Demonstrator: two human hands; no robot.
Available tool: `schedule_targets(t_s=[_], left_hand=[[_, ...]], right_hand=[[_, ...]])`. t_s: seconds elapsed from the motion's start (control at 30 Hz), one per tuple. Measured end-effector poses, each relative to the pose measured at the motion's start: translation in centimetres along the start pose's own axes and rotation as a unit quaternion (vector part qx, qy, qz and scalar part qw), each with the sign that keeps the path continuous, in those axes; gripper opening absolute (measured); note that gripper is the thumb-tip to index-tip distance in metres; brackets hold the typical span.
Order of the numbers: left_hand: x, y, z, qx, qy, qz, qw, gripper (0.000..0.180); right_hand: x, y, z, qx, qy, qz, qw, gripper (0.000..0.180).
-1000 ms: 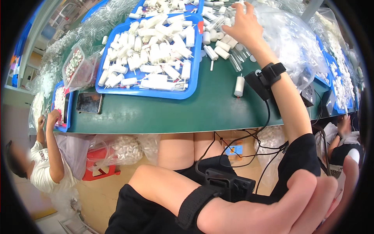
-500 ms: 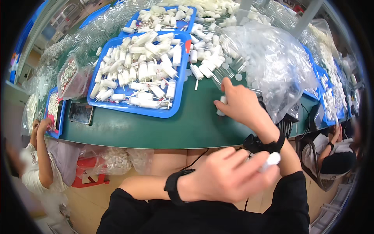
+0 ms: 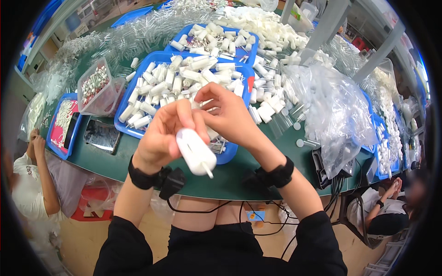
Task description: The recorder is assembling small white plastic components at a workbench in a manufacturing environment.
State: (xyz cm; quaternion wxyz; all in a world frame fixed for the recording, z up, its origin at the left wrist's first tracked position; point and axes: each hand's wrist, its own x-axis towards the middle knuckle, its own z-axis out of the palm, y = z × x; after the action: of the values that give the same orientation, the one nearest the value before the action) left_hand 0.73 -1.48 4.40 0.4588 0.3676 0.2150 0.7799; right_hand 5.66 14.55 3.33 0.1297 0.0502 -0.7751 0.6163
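Note:
My left hand (image 3: 165,131) pinches a white plastic cylinder (image 3: 195,154) between thumb and fingers, above the table's front edge. A thin white stem sticks out of its lower end, pointing toward me. My right hand (image 3: 228,115) is beside it, fingers curled in against the left fingertips; what they hold, if anything, is hidden. Both hands hover over the near part of a blue tray (image 3: 229,156) heaped with similar white cylinders (image 3: 152,89) with thin pins. Black bands with small dark devices sit on both wrists.
A second blue tray (image 3: 252,51) stands behind. Left are a clear tub (image 3: 94,89) of small parts and a phone (image 3: 102,135). Loose white cylinders, clear tubes and a big plastic bag (image 3: 331,106) lie right. Cables hang from the front edge. Co-workers sit on both sides.
My left hand has swung up and left with its white piece. My right hand has left the table at right and joined it over the tray. The view has shifted.

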Motion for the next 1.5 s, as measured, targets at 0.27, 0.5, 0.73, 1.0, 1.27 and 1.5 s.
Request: schedule_targets(t_s=[0.27, 0.5, 0.73, 1.0, 1.27, 1.5], left_hand=[[3.1, -1.2, -2.7, 0.239, 0.160, 0.036, 0.957, 0.024], [2.3, -3.1, -3.1, 0.329, 0.178, 0.078, 0.924, 0.022], [1.8, -3.7, -3.8, 0.361, 0.163, 0.065, 0.916, 0.022], [2.2, -3.4, -4.3, 0.311, 0.235, 0.170, 0.905, 0.028], [2.5, -3.7, -3.8, 0.315, 0.270, 0.210, 0.886, 0.029], [2.3, -3.6, -3.7, 0.323, 0.224, 0.164, 0.905, 0.027]], right_hand=[[-2.6, 1.9, -3.7, 0.115, 0.049, -0.061, 0.990, 0.014], [-4.5, 1.6, -3.9, 0.122, 0.089, -0.038, 0.988, 0.025], [-5.1, 2.3, -4.2, 0.071, 0.074, -0.041, 0.994, 0.025], [-3.5, 2.9, -6.5, -0.010, 0.239, -0.032, 0.970, 0.021], [-3.4, 6.4, -11.2, -0.494, 0.282, -0.066, 0.820, 0.029], [-4.0, 6.4, -10.8, -0.579, 0.190, -0.007, 0.793, 0.041]])
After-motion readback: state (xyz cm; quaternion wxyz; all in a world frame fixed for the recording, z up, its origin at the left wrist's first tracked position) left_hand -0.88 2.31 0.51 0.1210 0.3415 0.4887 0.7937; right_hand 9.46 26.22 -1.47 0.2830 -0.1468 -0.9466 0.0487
